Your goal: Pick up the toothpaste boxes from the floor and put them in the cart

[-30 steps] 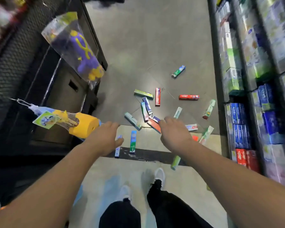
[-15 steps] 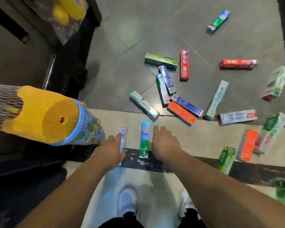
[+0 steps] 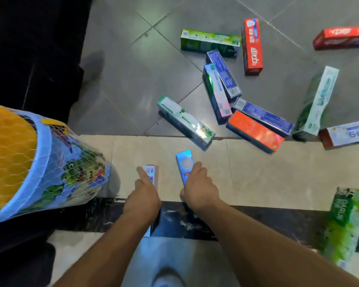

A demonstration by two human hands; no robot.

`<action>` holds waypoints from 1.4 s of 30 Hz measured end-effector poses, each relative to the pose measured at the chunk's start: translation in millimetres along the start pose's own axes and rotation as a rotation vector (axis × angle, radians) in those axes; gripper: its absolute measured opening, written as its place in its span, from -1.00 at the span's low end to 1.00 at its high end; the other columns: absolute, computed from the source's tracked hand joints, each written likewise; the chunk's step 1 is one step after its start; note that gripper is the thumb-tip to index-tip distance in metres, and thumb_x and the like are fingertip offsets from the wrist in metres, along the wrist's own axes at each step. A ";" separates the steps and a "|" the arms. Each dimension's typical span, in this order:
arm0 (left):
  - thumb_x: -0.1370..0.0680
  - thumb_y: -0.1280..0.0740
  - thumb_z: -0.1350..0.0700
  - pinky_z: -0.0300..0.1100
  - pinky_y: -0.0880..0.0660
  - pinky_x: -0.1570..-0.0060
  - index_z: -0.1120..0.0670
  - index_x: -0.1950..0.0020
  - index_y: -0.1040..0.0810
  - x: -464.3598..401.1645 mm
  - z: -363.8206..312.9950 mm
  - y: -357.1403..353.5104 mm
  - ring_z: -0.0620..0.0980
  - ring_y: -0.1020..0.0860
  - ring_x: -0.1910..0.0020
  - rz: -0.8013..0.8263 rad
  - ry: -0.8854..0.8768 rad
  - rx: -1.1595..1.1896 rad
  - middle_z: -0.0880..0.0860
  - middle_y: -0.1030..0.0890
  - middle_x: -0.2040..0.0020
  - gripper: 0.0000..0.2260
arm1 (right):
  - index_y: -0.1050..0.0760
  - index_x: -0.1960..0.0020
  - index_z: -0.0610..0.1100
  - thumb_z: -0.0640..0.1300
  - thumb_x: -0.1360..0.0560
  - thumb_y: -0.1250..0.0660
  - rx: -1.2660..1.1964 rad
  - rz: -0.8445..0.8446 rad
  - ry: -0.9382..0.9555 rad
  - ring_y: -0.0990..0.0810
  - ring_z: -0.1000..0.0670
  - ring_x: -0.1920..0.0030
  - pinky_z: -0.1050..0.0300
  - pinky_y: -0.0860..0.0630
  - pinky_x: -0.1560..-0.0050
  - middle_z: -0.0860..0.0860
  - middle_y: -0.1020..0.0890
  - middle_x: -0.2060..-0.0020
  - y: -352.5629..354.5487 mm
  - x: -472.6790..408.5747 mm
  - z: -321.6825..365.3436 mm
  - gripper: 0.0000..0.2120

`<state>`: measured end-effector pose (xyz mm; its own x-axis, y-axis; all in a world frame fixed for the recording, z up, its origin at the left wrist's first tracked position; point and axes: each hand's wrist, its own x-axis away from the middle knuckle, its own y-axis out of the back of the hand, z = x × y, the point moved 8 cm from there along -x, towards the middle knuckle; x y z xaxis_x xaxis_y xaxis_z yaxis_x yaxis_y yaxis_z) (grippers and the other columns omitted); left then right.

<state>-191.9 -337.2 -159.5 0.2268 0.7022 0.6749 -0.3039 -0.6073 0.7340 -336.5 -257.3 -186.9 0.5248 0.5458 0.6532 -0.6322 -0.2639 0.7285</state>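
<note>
Several toothpaste boxes lie scattered on the floor. My left hand (image 3: pixel 143 193) grips a white and blue box (image 3: pixel 152 172) on the cream tile strip, thumb along its left edge. My right hand (image 3: pixel 199 189) grips a shiny blue box (image 3: pixel 184 162) just to the right of it. Beyond them lie a green and white box (image 3: pixel 184 121), an orange box (image 3: pixel 255 130), blue boxes (image 3: pixel 224 73), a red box (image 3: pixel 252 46) and a green box (image 3: pixel 209 40). No cart is in view.
A yellow and blue toy in white netting (image 3: pixel 29 160) hangs at the left, close to my left arm. A dark display base (image 3: pixel 39 48) fills the upper left. A green box (image 3: pixel 346 224) lies at the lower right. My shoe (image 3: pixel 166 276) shows below.
The view has dropped closer to the floor. Both hands reached down from the air to the two nearest boxes and now have their fingers closed round them.
</note>
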 end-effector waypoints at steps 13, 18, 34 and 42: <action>-0.51 -0.34 0.12 -0.04 -0.40 0.23 0.12 -0.13 -0.18 114.0 -27.3 169.3 0.23 -0.58 0.08 -0.112 -0.160 0.097 0.16 -0.55 0.07 -0.64 | -0.24 -0.25 -0.23 -0.06 -0.47 -0.39 -0.207 0.019 0.019 -0.55 -0.26 -0.09 0.01 -0.41 0.06 -0.18 -0.42 -0.14 179.6 125.2 -7.9 -0.50; -0.43 -0.40 0.10 -0.02 -0.46 0.15 0.15 -0.16 -0.22 225.0 -49.8 314.5 0.26 -0.59 0.01 -0.129 -0.234 0.097 0.19 -0.59 -0.02 -0.55 | -0.31 -0.21 -0.17 0.04 -0.39 -0.47 -0.247 -0.026 -0.010 -0.56 -0.25 -0.09 0.06 -0.38 0.12 -0.16 -0.48 -0.10 334.6 232.5 -7.8 -0.45; -0.45 -0.37 -0.02 -0.10 -0.35 0.26 0.07 0.01 -0.23 577.5 -165.8 670.4 0.16 -0.45 0.17 -0.358 -0.691 -0.129 0.11 -0.54 0.07 -0.65 | -0.28 -0.23 -0.16 0.04 -0.63 -0.10 -0.284 -0.400 -0.309 -0.55 -0.21 -0.21 -0.03 -0.44 -0.09 -0.15 -0.52 -0.20 684.8 582.4 -78.0 -0.69; -0.45 -0.38 -0.03 -0.15 -0.35 0.23 0.10 -0.04 -0.35 725.6 -268.7 643.3 0.16 -0.55 0.09 -0.400 -1.151 -0.438 0.11 -0.54 0.04 -0.67 | -0.27 -0.23 -0.21 0.04 -0.62 -0.16 -0.349 -0.654 -0.598 -0.60 -0.21 -0.13 -0.01 -0.46 0.06 -0.17 -0.58 -0.14 685.2 748.8 -162.8 -0.65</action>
<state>-471.5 -118.5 782.1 0.9662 -0.0489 0.2529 -0.2568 -0.1056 0.9607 -469.5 100.0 767.7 0.9784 -0.0214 0.2056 -0.1935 0.2554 0.9473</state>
